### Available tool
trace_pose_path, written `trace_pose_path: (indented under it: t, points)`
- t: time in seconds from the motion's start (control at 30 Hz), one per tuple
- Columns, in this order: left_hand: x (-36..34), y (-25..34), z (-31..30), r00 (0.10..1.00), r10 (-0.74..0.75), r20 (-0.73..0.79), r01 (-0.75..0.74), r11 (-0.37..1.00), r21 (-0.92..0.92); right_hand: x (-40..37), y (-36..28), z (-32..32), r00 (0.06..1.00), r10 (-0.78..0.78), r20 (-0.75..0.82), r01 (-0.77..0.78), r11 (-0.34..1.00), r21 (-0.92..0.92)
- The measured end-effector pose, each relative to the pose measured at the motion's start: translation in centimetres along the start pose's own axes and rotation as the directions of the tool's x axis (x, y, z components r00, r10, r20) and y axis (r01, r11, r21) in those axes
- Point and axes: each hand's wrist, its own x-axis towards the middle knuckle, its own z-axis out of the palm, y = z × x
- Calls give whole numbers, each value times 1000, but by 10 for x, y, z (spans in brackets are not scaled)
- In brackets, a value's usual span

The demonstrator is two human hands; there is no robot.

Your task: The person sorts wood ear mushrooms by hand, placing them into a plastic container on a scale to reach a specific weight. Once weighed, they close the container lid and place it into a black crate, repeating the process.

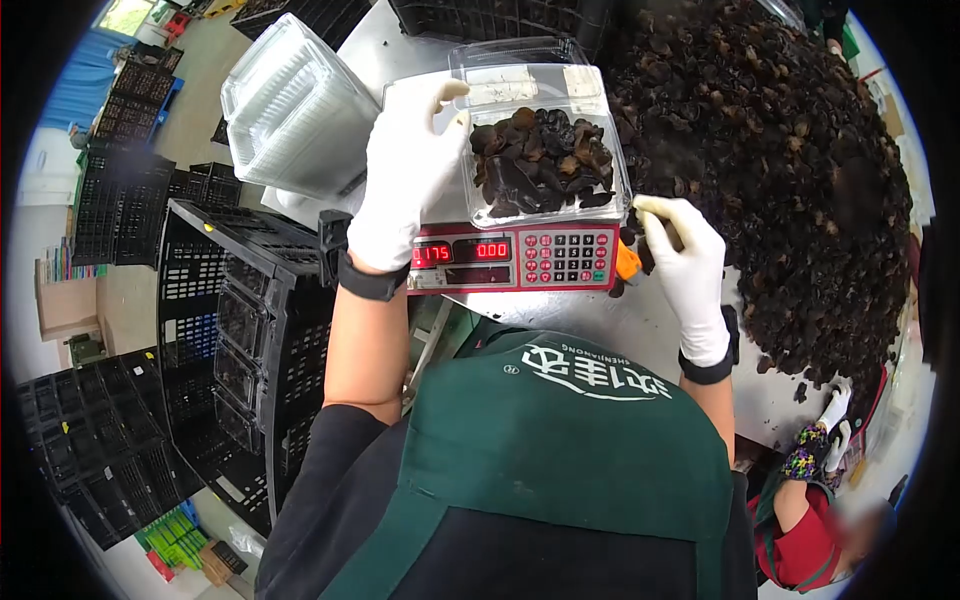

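Observation:
A clear plastic box (480, 205) holding dark wood-ear-like pieces (540, 165) sits on a red and silver scale (518, 260), whose display reads 0.175 and 0.00. My left hand (418, 150), in a white glove, is at the box's left edge, thumb and fingers apart, with nothing gripped. At the box's lower right corner is my right hand (685, 245), also gloved; its thumb and forefinger are curved near the rim, and whether they pinch it is unclear. An orange object (627, 262) lies partly hidden beside the scale.
A large dark pile (780, 180) covers the right of the metal table (660, 335). Stacked clear boxes (290, 115) stand at the upper left. Black crates (240, 300) are on the left. A co-worker's gloved hand (836, 405) is at the lower right.

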Motion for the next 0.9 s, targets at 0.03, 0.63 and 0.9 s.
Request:
trace_pose_path:
  t: [0.03,0.63,0.9]
  points:
    - [7,-3,4,1000,-18,10,17,998,58,-8,10,-1,998,62,-6,-62,998,27]
    - [-45,19,-24,986,114,121,-96,985,-145,0,25,7,930,338,145,-367,834,411]
    - [-80,6,-1,875,-318,366,466,760,-454,14,32,24,873,262,411,-482,583,654]
